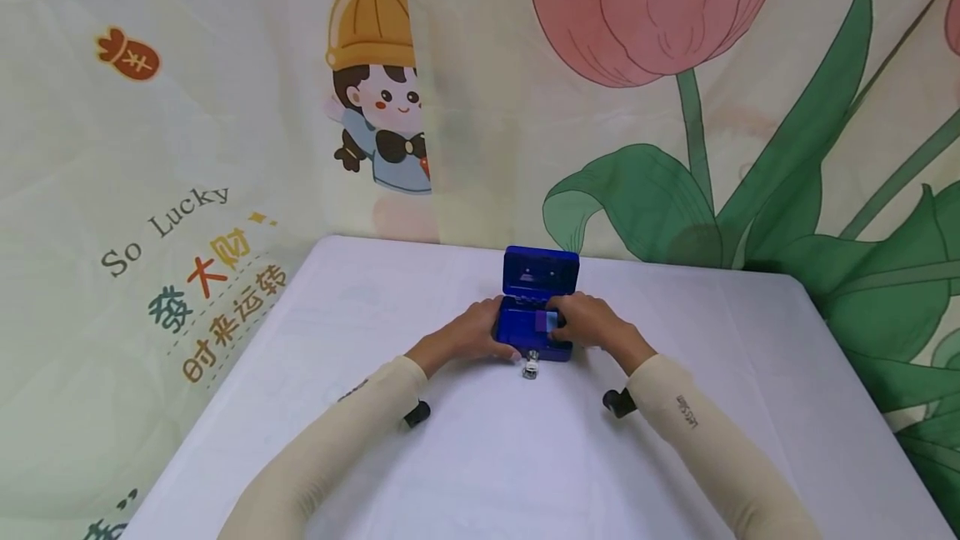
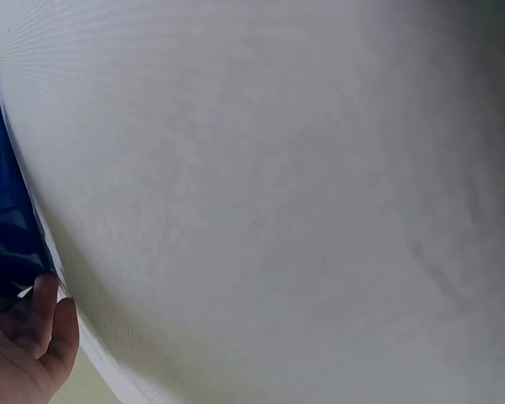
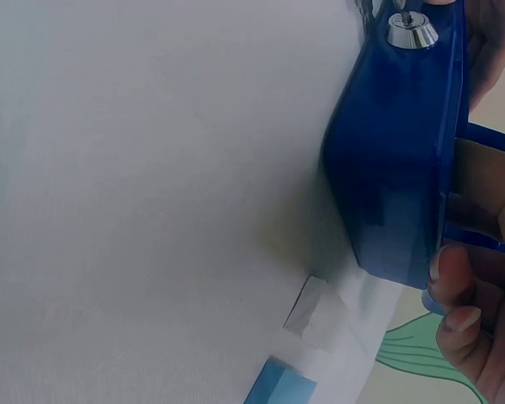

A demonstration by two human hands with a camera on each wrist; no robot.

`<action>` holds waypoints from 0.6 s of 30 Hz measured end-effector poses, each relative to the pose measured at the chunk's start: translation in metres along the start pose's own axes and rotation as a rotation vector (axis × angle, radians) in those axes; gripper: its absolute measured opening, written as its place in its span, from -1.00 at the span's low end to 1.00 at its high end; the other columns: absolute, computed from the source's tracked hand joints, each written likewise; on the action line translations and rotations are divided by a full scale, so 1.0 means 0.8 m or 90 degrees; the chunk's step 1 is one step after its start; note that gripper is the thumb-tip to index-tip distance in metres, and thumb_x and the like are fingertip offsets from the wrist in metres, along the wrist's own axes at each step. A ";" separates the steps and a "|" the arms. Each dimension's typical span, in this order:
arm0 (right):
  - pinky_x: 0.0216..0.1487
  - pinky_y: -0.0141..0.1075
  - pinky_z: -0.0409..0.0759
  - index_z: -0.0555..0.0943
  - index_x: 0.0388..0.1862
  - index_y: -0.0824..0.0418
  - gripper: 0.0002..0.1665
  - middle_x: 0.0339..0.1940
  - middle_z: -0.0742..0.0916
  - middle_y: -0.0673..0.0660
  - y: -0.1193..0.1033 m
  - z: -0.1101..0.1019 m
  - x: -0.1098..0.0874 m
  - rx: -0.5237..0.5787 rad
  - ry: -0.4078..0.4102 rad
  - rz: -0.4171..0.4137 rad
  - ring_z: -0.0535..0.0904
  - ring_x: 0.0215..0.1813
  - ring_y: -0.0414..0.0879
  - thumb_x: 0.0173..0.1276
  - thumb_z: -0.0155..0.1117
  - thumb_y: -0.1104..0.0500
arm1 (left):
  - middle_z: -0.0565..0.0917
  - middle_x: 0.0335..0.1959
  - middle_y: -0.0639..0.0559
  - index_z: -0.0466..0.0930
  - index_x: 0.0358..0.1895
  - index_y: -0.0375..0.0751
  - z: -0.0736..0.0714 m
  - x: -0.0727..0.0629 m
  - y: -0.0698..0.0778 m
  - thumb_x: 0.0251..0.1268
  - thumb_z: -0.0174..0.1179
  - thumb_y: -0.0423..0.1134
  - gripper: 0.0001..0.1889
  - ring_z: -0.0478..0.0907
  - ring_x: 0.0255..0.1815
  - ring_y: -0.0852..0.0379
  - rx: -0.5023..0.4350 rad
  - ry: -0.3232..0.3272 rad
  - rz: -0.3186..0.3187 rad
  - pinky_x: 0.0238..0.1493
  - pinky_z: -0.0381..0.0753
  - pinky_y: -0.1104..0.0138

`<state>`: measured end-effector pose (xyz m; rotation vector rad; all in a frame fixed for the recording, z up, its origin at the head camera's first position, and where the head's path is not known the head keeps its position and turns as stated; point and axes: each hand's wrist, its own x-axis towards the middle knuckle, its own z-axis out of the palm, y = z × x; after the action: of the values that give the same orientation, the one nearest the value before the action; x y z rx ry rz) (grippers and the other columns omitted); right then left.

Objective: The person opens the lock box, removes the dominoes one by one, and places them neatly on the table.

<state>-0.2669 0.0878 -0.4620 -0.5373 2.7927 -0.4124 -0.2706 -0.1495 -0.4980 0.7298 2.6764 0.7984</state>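
A blue metal cash box (image 1: 517, 344) stands on the white table with its lid (image 1: 540, 272) raised. My left hand (image 1: 474, 332) grips the box's left side, thumb near the front corner and fingers toward the back. My right hand (image 1: 588, 322) reaches over the right wall into the box. Between its thumb and fingers is a small flat purple and light-blue piece (image 1: 546, 321), partly covered by the hand. Keys (image 1: 531, 367) hang at the silver lock (image 3: 412, 30) on the front. In the left wrist view, only fingertips of my left hand (image 2: 46, 337) show beside the blue box.
Beyond the box in the right wrist view, a small white block (image 3: 317, 313) and a light-blue block (image 3: 280, 385) lie on the table (image 1: 480, 473). Printed cloth with a tulip (image 1: 660, 7) hangs behind the table's back edge. Black wrist cameras (image 1: 618, 402) sit under both sleeves.
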 end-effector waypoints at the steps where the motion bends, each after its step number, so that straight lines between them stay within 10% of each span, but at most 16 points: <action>1: 0.23 0.03 0.60 0.54 0.33 0.18 -0.34 0.19 0.70 0.20 0.000 0.001 0.001 -0.002 0.002 -0.002 0.64 0.17 0.08 0.30 0.47 0.01 | 0.43 0.43 -0.12 0.05 0.58 -0.10 0.000 0.000 0.000 -0.03 0.51 0.24 0.15 0.37 0.40 -0.10 0.003 0.000 0.001 0.47 0.30 -0.04; 18: 0.16 -0.01 0.65 0.61 0.26 0.21 -0.36 0.10 0.75 0.19 -0.015 0.002 0.010 -0.074 0.002 -0.028 0.69 0.05 0.04 0.24 0.52 0.00 | 0.44 0.42 -0.11 0.04 0.58 -0.09 0.000 -0.001 0.001 -0.01 0.51 0.22 0.14 0.38 0.39 -0.09 0.014 0.001 0.007 0.47 0.30 -0.03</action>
<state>-0.2695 0.0740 -0.4609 -0.6239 2.8256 -0.2615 -0.2693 -0.1492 -0.4975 0.7502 2.6896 0.7736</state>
